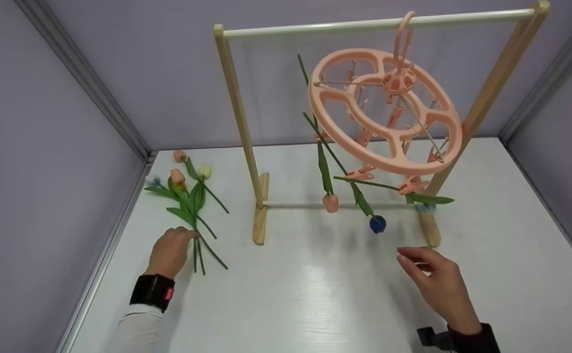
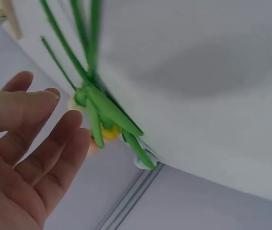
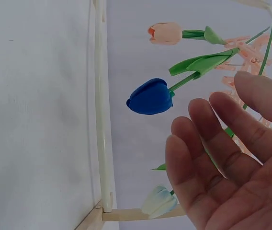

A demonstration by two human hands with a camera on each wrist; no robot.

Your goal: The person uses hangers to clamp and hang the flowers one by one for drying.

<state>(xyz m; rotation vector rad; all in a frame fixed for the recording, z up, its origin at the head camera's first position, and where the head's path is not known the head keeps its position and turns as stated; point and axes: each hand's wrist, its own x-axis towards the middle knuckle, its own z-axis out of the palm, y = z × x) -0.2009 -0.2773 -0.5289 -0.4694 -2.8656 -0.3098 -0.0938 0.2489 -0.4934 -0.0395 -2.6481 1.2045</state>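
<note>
Several artificial tulips (image 1: 188, 200) lie in a loose bunch on the left of the table, with pink, cream and pale blue heads. My left hand (image 1: 170, 251) hovers at their stems; in the left wrist view its fingers (image 2: 69, 143) are gently bent, with nothing between them. My right hand (image 1: 435, 279) is raised, empty and relaxed, below a pink clip hanger (image 1: 399, 81). From the hanger's clips hang a pink tulip (image 1: 330, 203), a blue tulip (image 1: 377, 224) and a pale blue tulip (image 3: 159, 201), heads lower than their stems except the last, whose stem runs nearly level.
A wooden rack (image 1: 237, 108) with a white top rod (image 1: 315, 29) carries the hanger by its hook. Its feet (image 1: 261, 215) stand on the white table (image 1: 291, 304). Grey-lilac panels (image 1: 70, 147) close in the back and sides.
</note>
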